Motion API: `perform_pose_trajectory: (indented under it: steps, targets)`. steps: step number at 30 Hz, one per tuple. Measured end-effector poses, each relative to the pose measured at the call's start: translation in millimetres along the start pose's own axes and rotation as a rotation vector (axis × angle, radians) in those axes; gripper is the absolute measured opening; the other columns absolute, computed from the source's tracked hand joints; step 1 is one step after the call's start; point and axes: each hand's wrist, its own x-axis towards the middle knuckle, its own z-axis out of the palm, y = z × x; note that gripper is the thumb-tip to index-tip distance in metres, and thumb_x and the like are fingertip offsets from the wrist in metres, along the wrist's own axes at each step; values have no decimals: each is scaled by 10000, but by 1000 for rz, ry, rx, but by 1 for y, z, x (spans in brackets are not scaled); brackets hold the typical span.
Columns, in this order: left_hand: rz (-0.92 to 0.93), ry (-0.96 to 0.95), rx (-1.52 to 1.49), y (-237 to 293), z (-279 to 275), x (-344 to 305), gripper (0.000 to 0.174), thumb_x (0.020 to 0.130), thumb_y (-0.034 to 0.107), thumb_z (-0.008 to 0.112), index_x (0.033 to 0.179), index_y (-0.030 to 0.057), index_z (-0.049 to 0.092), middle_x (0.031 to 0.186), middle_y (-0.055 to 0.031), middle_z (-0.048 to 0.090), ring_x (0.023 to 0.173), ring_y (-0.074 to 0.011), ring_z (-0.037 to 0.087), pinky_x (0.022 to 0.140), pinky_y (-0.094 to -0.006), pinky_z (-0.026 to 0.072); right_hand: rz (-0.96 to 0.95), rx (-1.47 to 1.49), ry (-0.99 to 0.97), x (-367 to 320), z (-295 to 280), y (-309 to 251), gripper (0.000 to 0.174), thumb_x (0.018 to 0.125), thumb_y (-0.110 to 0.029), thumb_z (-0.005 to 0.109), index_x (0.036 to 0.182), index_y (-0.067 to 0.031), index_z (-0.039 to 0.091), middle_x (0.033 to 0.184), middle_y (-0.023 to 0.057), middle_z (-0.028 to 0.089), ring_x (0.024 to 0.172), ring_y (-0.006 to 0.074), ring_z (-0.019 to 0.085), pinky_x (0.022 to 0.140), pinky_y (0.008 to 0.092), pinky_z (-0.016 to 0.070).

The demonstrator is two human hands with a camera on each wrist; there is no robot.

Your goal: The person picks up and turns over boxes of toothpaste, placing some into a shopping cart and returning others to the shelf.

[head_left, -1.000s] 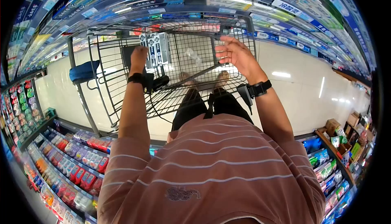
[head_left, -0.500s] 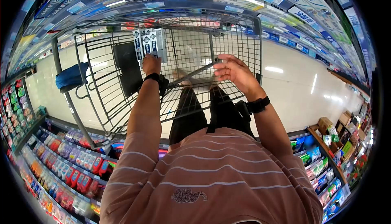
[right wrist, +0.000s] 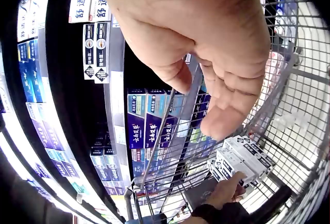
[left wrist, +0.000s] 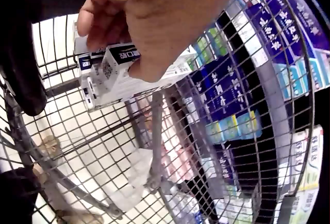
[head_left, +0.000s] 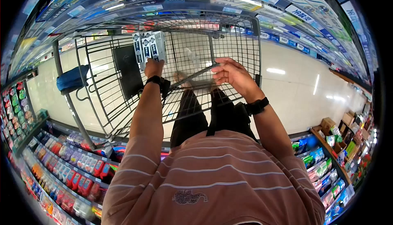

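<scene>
Several white toothpaste boxes (head_left: 149, 47) with black labels stand side by side in the shopping cart (head_left: 257, 25). My left hand (head_left: 154, 67) is at their near end. In the left wrist view, its thumb and fingers pinch a white toothpaste box (left wrist: 117, 70) with a black end; the hand hides part of it. My right hand (head_left: 234, 74) hovers over the cart's near side, fingers loosely bent, holding nothing. From the right wrist view, the left hand (right wrist: 226, 192) appears below it, against the group of boxes (right wrist: 242, 159).
A black panel (head_left: 127, 71) stands left of the boxes inside the cart. A blue cloth-like item (head_left: 73, 79) hangs at the cart handle. Crumpled clear plastic (left wrist: 135, 177) shows through the wire. Toothpaste shelves (head_left: 282, 4) run along the far side, and packaged goods (head_left: 77, 176) line racks behind.
My left hand has come from beside the boxes to their near end and taken hold there. The right hand has dropped slightly, its fingers bending more. The cart handle sits further left in view.
</scene>
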Motion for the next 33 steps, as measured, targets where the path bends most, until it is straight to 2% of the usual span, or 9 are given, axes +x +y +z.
perform_pose_trajectory:
  steps: [4, 5, 7, 15, 18, 25, 29, 30, 33]
  targets:
    - [-57, -309, -831, -6, -12, -6, 533, 870, 336, 706, 1132, -106, 561, 909, -191, 717, 621, -281, 720, 525, -342, 559, -29, 28, -40, -5, 0, -2, 318, 1057, -196, 474, 1329, -37, 523, 1122, 156, 687, 951, 235, 701, 800, 358, 591]
    - [-107, -431, -908, -2, -29, -19, 622, 925, 388, 677, 1291, -72, 475, 1117, -198, 679, 876, -263, 740, 616, -348, 586, -43, 35, -53, -8, 1, -4, 320, 1058, -197, 471, 1328, -34, 522, 1122, 156, 687, 951, 234, 701, 800, 358, 591]
    - [-43, -484, -1141, 8, -54, -52, 623, 939, 386, 652, 1328, -64, 464, 1118, -183, 674, 901, -265, 736, 690, -337, 595, -76, 39, -98, -10, 0, -7, 318, 1058, -192, 480, 1328, -30, 526, 1110, 150, 693, 948, 227, 703, 797, 353, 589]
    - [243, -524, -1350, 68, -158, -186, 236, 987, 265, 567, 1075, 47, 554, 1005, -92, 671, 937, -243, 719, 766, -327, 542, -252, -87, -225, -28, 23, -49, 408, 1048, -215, 520, 1406, -23, 479, 1260, 193, 639, 1064, 234, 674, 865, 358, 560]
    - [355, -553, -1398, 86, -176, -221, 195, 1001, 210, 560, 1091, 39, 537, 1015, -92, 669, 934, -251, 720, 753, -334, 559, -359, -161, -289, -40, 41, -66, 506, 1036, -302, 561, 1454, -37, 452, 1294, 173, 630, 1160, 228, 634, 955, 365, 510]
    - [559, -471, -1240, 128, -188, -278, 250, 1001, 202, 571, 1141, 2, 516, 1036, -117, 667, 955, -219, 716, 792, -311, 547, -476, -237, -277, -67, 58, -86, 508, 1027, -312, 589, 1452, -60, 468, 1243, 83, 640, 1105, 147, 624, 935, 313, 504]
    - [708, -429, -988, 131, -207, -278, 321, 1027, 314, 573, 1148, 17, 568, 1044, -82, 658, 933, -189, 683, 772, -295, 522, -470, 84, -357, -74, 46, -92, 433, 1036, -303, 576, 1341, 4, 553, 1166, 80, 670, 1009, 131, 653, 864, 282, 543]
    - [716, -305, -967, 131, -215, -274, 364, 1034, 366, 561, 1150, 22, 590, 1061, -78, 666, 909, -178, 676, 750, -279, 506, -428, 103, -398, -72, 35, -95, 429, 1039, -303, 571, 1306, 33, 571, 1118, 76, 692, 970, 128, 670, 828, 272, 555]
    - [794, -122, -1031, 139, -247, -270, 402, 1029, 337, 561, 1278, 23, 539, 1162, -79, 613, 992, -174, 648, 787, -308, 527, -352, 166, -536, -79, 20, -103, 430, 1055, -333, 530, 1278, 30, 585, 1016, 123, 709, 806, 164, 703, 605, 318, 578]
